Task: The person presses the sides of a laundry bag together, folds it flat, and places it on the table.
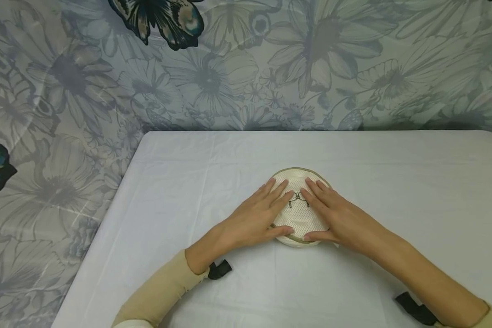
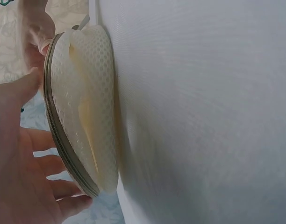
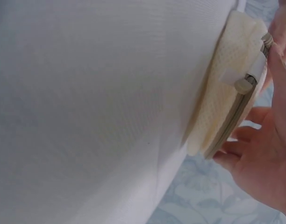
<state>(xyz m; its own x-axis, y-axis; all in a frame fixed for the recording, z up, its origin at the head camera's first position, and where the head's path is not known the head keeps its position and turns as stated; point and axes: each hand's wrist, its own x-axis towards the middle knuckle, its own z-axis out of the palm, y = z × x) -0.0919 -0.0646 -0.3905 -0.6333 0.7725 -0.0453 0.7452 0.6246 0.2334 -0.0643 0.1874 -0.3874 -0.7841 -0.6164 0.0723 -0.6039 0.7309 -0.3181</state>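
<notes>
A round cream mesh laundry bag (image 1: 305, 225) with an olive zip round its rim lies on the white-covered table. A dark bra-like outline (image 1: 298, 197) marks its top. My left hand (image 1: 254, 217) rests on the bag's left side with fingers spread and fairly straight, the thumb near the front rim. On the right side my right hand (image 1: 337, 216) lies the same way. In the left wrist view, something yellowish (image 2: 89, 126) shows through the mesh side wall. The zip's slider (image 3: 244, 86) appears near a white tab in the right wrist view.
White cloth covers the table (image 1: 180, 182), whose back edge meets a grey floral backdrop (image 1: 229, 82) with dark butterflies. Black straps (image 1: 220, 269) sit at both forearms, near the beige sleeves.
</notes>
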